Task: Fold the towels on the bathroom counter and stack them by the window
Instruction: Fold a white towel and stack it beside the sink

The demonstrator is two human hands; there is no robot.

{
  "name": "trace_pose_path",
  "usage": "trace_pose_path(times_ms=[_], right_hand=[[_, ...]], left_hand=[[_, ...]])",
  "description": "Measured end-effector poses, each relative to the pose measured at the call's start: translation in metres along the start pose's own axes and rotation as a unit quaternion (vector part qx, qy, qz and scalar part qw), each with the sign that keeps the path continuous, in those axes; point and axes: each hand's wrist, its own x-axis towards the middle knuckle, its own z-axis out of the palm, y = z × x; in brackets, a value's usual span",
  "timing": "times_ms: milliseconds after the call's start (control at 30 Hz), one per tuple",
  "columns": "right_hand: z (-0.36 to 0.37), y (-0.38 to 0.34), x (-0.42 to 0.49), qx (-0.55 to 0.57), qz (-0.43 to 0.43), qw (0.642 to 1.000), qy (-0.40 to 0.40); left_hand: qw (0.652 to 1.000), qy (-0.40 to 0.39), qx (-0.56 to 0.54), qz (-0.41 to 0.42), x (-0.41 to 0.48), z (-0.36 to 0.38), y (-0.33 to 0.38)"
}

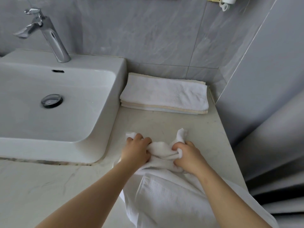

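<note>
Head camera looks down along both our bare forearms to the pale stone counter [164, 124]. Our left hand [136, 150] and right hand [189, 157] sit close together on a loose white towel [164, 195]. Each has its fingers curled into the cloth and grips a bunched handful of it. Between the two fists the fabric is gathered into a thick wrinkled roll. One corner pokes out past the left knuckles, and another stands up just beyond the right thumb. The rest of the towel trails back toward us over the near part of the counter, its waffle-textured side showing, and runs out of the bottom of the picture.

Farther back on the same counter lies a stack of folded towels [164, 94], well apart from our hands. It sits just beside the right wall of the sink [118, 89] and close to the grey tiled wall [148, 30]. Its top layer is white, and a cream edge shows among the layers underneath.

The white rectangular sink fills the left side, with a dark round drain [51, 100] in its bowl and a chrome tap [49, 35] standing on its back ledge. On the right, past the counter's edge, hang the folds of a grey curtain [271, 137].
</note>
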Motion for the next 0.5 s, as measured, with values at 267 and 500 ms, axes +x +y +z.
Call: trace_pose_path(times_ms=[267, 500], right_hand=[[0.006, 0.001, -0.006, 0.101, -0.090, 0.937, 0.322], [-0.056, -0.048, 0.038, 0.135, -0.156, 0.861, 0.465]], left_hand=[[0.948, 0.241, -0.207, 0.007, -0.003, -0.007, 0.001], [0.889, 0.370, -0.271, -0.011, 0.054, -0.082, 0.024]])
